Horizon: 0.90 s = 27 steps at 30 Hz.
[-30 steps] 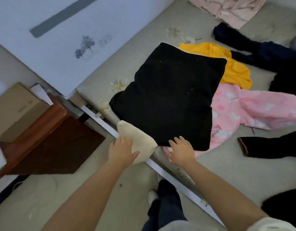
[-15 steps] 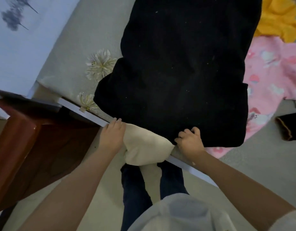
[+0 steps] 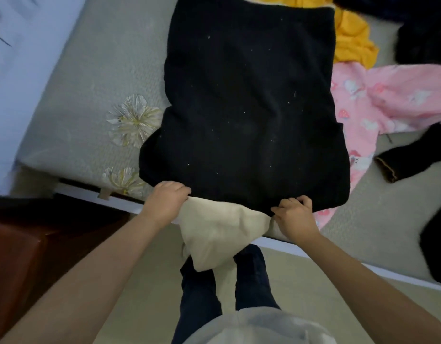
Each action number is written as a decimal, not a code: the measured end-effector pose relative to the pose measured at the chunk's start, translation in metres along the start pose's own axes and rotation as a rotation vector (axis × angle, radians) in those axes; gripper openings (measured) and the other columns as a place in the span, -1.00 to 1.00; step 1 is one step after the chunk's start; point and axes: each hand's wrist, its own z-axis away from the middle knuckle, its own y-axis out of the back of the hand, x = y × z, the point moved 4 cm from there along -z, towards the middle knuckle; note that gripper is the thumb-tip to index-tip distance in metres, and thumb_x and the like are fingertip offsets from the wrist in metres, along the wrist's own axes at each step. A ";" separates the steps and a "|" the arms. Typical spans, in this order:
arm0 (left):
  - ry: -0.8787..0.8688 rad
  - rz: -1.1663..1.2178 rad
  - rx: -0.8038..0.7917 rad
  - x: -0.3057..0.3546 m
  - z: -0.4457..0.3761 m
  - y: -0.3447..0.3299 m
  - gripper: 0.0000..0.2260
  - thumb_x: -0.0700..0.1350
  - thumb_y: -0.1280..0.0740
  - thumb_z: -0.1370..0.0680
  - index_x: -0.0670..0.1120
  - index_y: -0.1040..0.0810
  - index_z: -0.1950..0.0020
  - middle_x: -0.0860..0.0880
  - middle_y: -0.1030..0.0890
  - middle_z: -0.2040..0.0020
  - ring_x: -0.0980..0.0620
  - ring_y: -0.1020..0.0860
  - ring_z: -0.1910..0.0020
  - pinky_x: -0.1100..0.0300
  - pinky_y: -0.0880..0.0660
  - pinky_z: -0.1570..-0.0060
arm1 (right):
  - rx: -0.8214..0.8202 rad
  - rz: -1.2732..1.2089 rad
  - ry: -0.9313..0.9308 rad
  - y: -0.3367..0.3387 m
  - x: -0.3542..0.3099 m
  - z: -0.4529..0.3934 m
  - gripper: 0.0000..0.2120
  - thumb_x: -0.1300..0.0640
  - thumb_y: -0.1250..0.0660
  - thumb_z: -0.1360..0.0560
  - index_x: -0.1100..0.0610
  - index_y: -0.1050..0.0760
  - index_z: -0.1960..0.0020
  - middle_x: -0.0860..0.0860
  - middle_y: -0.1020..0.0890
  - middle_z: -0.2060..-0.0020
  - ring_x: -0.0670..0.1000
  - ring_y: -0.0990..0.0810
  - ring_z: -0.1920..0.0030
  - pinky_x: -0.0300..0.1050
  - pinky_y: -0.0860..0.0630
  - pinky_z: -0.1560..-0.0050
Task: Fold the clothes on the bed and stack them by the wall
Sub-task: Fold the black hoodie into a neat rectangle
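Black garment (image 3: 249, 108): folded into a rough rectangle, lying flat on the bed (image 3: 90, 78), long axis running away from the person. Near edge sits at the bed's edge. Surface flecked with pale lint.

Cream fabric (image 3: 214, 234): pokes out from under the black garment's near edge and hangs over the side of the bed toward the floor, between the two hands. Whether it belongs to the black garment or is a separate piece cannot be told.

Left hand (image 3: 167, 202): at the near left corner of the black garment, fingers curled over the seam where black meets cream, grasping the fabric there. Exactly which layer it holds cannot be told.

Right hand (image 3: 295, 214): at the near edge further right, fingers bent and pinching the black garment's hem.

Around it: pink printed garment (image 3: 378, 98) lies unfolded just right of the black one, partly under its right edge. Yellow garment (image 3: 350, 38) bunched at the far right corner, touching the black garment. Further dark clothing (image 3: 427, 28) lies loose at upper right, and a dark sleeve or leg with a brown cuff (image 3: 408, 160) lies over the pink piece.

Wall (image 3: 28, 45) runs along the bed's left side. Dark red-brown furniture (image 3: 28, 256) stands on the floor at lower left.
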 end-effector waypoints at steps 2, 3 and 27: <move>0.139 0.148 0.063 0.005 -0.001 0.033 -0.90 -0.31 -0.31 -0.48 -0.27 -0.59 0.05 -0.18 -0.62 0.16 -0.14 -0.59 0.14 0.11 -0.46 0.18 | 0.010 -0.075 -0.084 0.028 -0.003 -0.002 -0.82 0.32 -0.57 -0.16 0.18 -0.68 0.26 0.09 -0.62 0.42 0.08 -0.62 0.35 -0.01 -0.27 -0.07; 0.215 0.212 0.095 0.006 -0.001 0.050 -0.84 -0.26 -0.22 -0.55 -0.26 -0.55 -0.06 -0.17 -0.61 0.05 -0.13 -0.55 0.04 0.13 -0.39 0.10 | 0.057 -0.107 -0.088 0.046 -0.005 -0.004 -0.82 0.35 -0.54 -0.19 0.21 -0.68 0.22 0.12 -0.64 0.39 0.12 -0.63 0.34 0.13 -0.37 -0.03; -0.071 0.280 1.009 0.250 0.020 0.520 -0.83 -0.20 -0.11 -0.57 -0.27 -0.44 0.01 -0.28 -0.55 0.00 -0.21 -0.47 0.06 0.14 -0.19 0.22 | 0.982 -0.253 -0.395 0.546 0.021 0.118 -0.75 0.17 -0.18 -0.53 0.25 -0.61 0.05 0.18 -0.64 0.09 0.20 -0.54 0.01 -0.05 -0.41 0.03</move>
